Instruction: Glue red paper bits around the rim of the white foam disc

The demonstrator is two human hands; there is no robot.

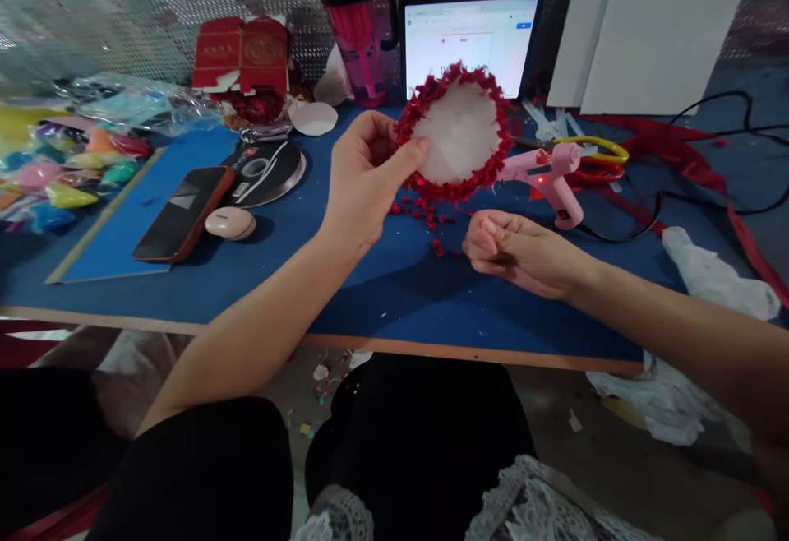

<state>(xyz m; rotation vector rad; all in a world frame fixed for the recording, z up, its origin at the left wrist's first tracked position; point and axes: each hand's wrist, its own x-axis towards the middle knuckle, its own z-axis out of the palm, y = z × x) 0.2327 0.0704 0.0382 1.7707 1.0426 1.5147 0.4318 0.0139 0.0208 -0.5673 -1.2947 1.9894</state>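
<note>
Between the forearms (259, 323), passage lies open over the table (394, 302), with the red-fringed disc (457, 134) obstructing ahead.

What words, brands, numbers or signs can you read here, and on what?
"0" seems to start the large digits on the tablet screen, partly hidden by the red-edged white disc in the left hand.
Other text on the tablet screen: too small to read.
Print on the red box and the black spool: too blurred to read.
Mark on the pale pink case: too small to read.

Head-worn view, forward and down over both hands (363, 183), apparently close.
</note>
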